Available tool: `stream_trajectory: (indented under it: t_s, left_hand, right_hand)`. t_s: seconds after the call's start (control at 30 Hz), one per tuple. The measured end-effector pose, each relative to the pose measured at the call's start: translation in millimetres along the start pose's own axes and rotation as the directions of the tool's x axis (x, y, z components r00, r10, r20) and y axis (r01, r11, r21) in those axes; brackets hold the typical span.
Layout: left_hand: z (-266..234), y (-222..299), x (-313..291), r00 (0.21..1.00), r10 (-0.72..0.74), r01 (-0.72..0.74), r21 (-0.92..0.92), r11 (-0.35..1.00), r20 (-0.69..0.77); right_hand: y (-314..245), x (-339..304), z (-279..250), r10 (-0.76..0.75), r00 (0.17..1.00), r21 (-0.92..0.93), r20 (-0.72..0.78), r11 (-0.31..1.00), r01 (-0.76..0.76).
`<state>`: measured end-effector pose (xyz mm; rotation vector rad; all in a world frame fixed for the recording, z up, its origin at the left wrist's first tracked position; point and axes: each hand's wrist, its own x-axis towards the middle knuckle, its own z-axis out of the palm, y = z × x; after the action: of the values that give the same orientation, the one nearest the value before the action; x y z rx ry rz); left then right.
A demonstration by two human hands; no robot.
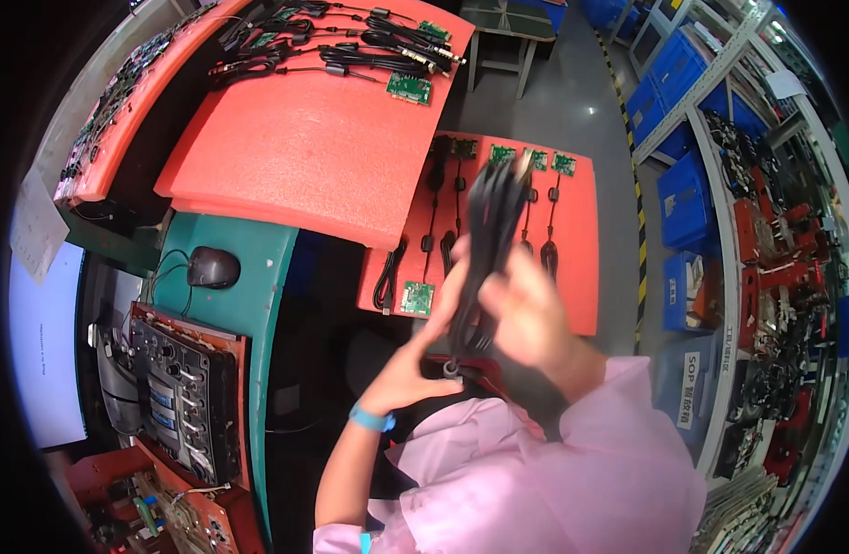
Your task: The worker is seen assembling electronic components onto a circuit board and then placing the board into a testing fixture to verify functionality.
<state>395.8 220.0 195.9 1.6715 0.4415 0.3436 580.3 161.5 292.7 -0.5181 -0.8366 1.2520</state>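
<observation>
A bundle of black cables (491,217) with metal connector ends at the top stands nearly upright before me, slightly smeared by motion. My right hand (532,314) closes around its right side, thumb across the front. From the left, my left hand (420,360) wraps its lower part, with fingers reaching up along the bundle and the thumb lower down. Just beyond the bundle, a pink foam sheet (577,249) carries more black cables attached to green circuit boards, one board (417,298) lying left of the hands.
Stacked pink foam (295,166) at upper left bears cables and a green board (409,88). A black mouse (213,268) rests on the green bench (275,277), beside a test fixture (180,397). Blue bins (690,212) and a loaded rack (729,277) line the right.
</observation>
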Motion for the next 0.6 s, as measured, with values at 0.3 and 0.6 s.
stream_trajectory:
  t_s: [0.3, 0.6]
  left_hand:
    - [33.7, -64.2, 23.5, 0.877, -0.140, 0.449, -0.679, 0.581, 0.460]
    - [51.0, -87.1, 79.2, 0.878, -0.468, 0.402, -0.676, 0.618, 0.094]
  right_hand:
    - [-6.6, 70.2, -128.1, -0.097, 0.877, 0.043, -0.471, 0.990, 0.133]
    - [34.3, 79.8, -159.9, 0.311, 0.664, 0.488, -0.680, 0.868, 0.093]
